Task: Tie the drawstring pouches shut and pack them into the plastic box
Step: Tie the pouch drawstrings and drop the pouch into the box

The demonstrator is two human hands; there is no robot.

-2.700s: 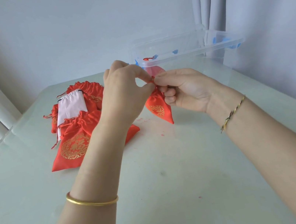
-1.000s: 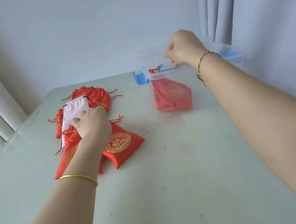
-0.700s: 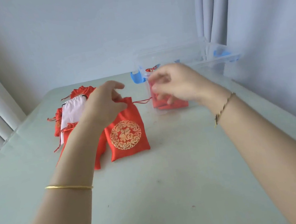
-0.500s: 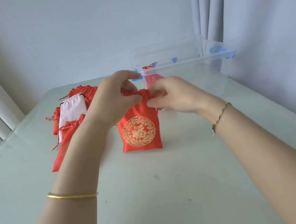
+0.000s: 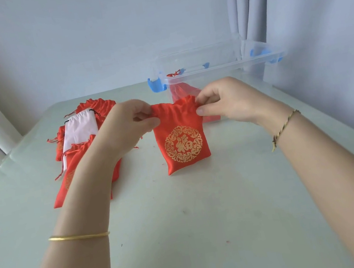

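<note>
The red pouch (image 5: 182, 142) hung between your two hands, its bottom edge at the table (image 5: 186, 225); whether it rested there or hovered just above, I could not tell. It looked light, soft and limp, with a satin sheen that would likely slip, so the body gave you nothing firm to hold. The gathered hem at the mouth, where the cord runs, was the place to take it.

That was where you had it. Your left hand (image 5: 128, 123) pinched the left corner of the mouth between thumb and fingers, and your right hand (image 5: 224, 101) pinched the right corner. The mouth was only partly gathered, and the cord ends were not clear to see.

Just beyond your right hand stood the plastic box (image 5: 218, 67), open, with packed pouches (image 5: 184, 88) already inside. Outside your left hand lay the pile of pouches (image 5: 75, 159), a white pouch (image 5: 79, 130) among them.
</note>
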